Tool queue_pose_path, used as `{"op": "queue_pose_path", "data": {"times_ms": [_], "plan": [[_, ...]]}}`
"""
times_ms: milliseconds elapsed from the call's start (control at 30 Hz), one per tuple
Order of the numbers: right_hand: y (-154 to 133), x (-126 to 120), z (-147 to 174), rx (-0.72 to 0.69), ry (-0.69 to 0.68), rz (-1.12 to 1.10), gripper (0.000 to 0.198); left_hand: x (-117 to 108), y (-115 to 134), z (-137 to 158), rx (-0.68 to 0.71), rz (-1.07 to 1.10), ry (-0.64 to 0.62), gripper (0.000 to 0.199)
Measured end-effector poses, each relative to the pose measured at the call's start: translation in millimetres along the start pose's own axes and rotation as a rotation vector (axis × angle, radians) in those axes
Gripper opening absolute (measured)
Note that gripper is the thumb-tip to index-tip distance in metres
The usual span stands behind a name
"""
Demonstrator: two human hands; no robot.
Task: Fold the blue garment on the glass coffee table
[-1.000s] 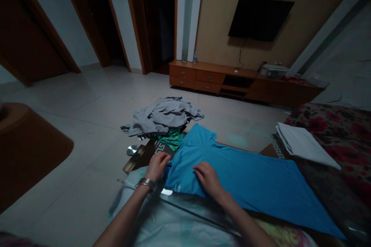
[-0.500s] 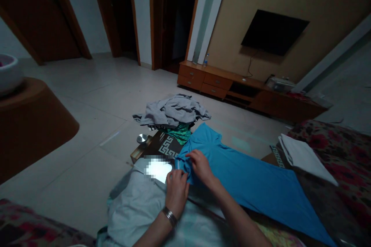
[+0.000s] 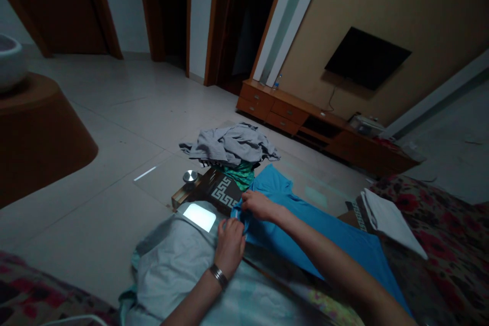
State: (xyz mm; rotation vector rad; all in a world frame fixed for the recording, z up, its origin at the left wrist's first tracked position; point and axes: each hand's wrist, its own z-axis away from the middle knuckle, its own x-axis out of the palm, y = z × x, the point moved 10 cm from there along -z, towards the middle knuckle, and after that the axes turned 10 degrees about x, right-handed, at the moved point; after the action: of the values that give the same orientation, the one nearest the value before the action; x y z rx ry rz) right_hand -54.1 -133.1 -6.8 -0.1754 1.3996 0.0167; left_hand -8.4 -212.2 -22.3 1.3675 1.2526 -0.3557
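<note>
A blue T-shirt (image 3: 340,232) lies stretched across a glass-topped coffee table (image 3: 208,183) with a key pattern. My right hand (image 3: 260,205) pinches the shirt's bunched edge near its left end, fingers pressed together. Just below it, my left hand (image 3: 230,242), with a silver bracelet on the wrist, has its fingers curled on the same edge. Part of the cloth is hidden under the fingers. A pale grey cloth (image 3: 171,260) is heaped close to my left forearm.
Behind the shirt sits a pile of grey clothes (image 3: 233,143) over a green patterned cloth (image 3: 241,175). A round metal piece (image 3: 190,177) is on the table's left. A folded white cloth (image 3: 393,221) rests at right by a floral sofa (image 3: 439,214).
My right hand has shifted slightly left along the shirt's edge, its forearm now lying lower across the shirt. My left hand stays near the same edge. The view has tilted a little.
</note>
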Motion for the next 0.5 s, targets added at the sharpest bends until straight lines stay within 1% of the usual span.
{"op": "queue_pose_path", "data": {"times_ms": [67, 133, 200, 267, 367, 433, 500], "plan": [[2.0, -6.2, -7.6, -0.008, 0.018, 0.001, 0.024, -4.3, -9.1, -1.7, -0.025, 0.006, -0.001, 0.017], [1.2, -7.8, -16.0, -0.027, 0.007, 0.001, 0.026, -8.7, -19.2, -1.9, -0.063, 0.001, 0.004, 0.019], [-0.8, -4.1, -24.2, -0.043, -0.026, 0.006, 0.027, -12.4, -28.8, -0.9, -0.101, -0.003, 0.012, 0.025], [-0.3, 0.8, -31.3, -0.029, -0.049, -0.005, 0.028, -13.5, -37.7, 0.7, -0.134, 0.000, 0.005, 0.029], [11.0, 4.5, -37.5, 0.068, -0.034, -0.065, 0.033, -12.5, -49.4, 3.2, -0.170, 0.012, -0.024, 0.027], [22.7, 6.5, -36.9, 0.145, -0.026, -0.110, 0.032, -12.2, -54.1, 3.7, -0.174, 0.011, -0.046, 0.023], [31.9, 9.1, -33.5, 0.185, -0.031, -0.134, 0.029, -12.1, -56.9, 3.4, -0.176, 0.003, -0.071, 0.018]]}}
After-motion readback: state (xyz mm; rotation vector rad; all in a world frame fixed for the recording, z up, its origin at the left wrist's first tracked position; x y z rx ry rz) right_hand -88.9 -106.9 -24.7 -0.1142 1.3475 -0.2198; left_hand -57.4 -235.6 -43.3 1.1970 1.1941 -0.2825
